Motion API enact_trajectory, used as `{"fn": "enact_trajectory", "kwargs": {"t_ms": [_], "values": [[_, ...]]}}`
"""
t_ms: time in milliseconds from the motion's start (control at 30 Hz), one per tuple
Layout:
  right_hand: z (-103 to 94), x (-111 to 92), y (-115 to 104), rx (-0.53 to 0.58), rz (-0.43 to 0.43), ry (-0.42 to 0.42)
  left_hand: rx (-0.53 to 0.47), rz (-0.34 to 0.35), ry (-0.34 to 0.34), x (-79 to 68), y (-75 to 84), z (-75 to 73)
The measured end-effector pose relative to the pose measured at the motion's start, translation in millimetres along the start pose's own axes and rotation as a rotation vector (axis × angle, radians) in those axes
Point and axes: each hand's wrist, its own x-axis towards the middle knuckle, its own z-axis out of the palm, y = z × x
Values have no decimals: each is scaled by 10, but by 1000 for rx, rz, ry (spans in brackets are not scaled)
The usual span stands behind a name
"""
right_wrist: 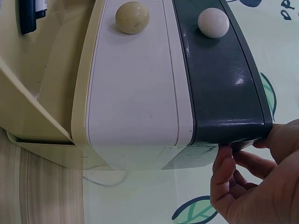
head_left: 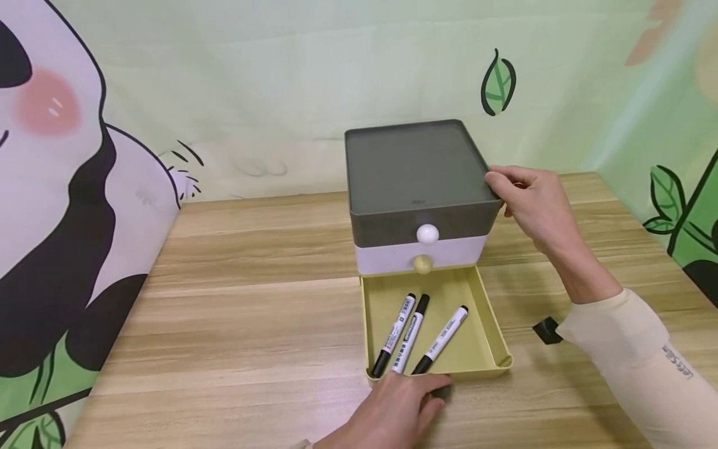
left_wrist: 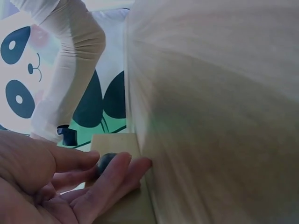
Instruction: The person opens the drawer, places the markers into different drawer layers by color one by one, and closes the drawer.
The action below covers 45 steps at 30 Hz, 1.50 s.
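Note:
A small desktop drawer box (head_left: 415,168) stands on the table, dark grey on top, with a white tier under it. Its yellow bottom drawer (head_left: 477,330) is pulled out, and three white marker pens with black ends lie inside: one at the left (head_left: 399,330), one in the middle (head_left: 414,330), one at the right (head_left: 447,337). At the drawer's front, my left hand (head_left: 389,411) pinches the dark round knob (left_wrist: 106,162) between thumb and fingers. My right hand (head_left: 538,206) grips the dark top tier's right edge, thumb above and fingers below the rim.
A white knob (head_left: 427,234) and a yellow knob (head_left: 423,264) stick out from the upper tiers. Wood-grain tabletop (head_left: 252,324) spreads around the box. Behind stands a printed wall covering (head_left: 280,93) with a panda. Beside the right sleeve shows a small black block (head_left: 547,330).

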Motion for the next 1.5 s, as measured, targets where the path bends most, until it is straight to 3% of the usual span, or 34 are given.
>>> {"fn": "enact_trajectory", "kwargs": {"t_ms": [400,933,1267,1500], "values": [[-18,20,26,-5,3,-1,14,43,61,32,-33,35],[-17,21,33,10,-14,6,67,35,123,89,-34,-1],[-16,14,38,8,-15,4,54,58,170,189,-77,-42],[-10,18,37,7,-19,5,37,35,171,279,-112,-81]]}}
